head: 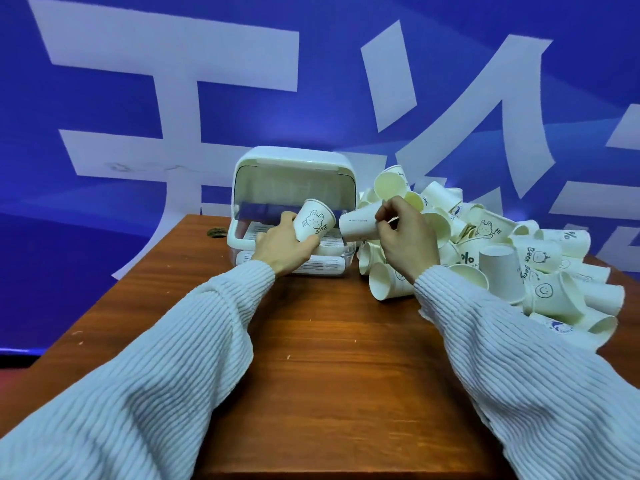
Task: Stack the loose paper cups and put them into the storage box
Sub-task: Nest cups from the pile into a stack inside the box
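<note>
Head view: my left hand (282, 245) grips 1 paper cup with a bunny print (314, 220), fingers curled round its lower wall, its mouth tilted up and to the right. My right hand (403, 233) pinches a second, plain cup (360, 221) by the rim end, the cup lying on its side with its base pointing left toward the bunny cup's mouth; the 2 cups are just beside each other but not yet nested. Both are held above the table (329, 358), in front of the storage box (294, 168), whose clear front flap is raised so the slatted tray inside shows; I see no cups in it. The heap of loose cups (502, 254) lies to the right of the box, tumbled at all angles, some touching the box's side. I judge the step in hand to be the first nesting of a stack, with nearly the whole task ahead. The next move calls for lining up the plain cup's base with the bunny cup's mouth and sliding it in straight; a skewed entry could crumple a rim.
</note>
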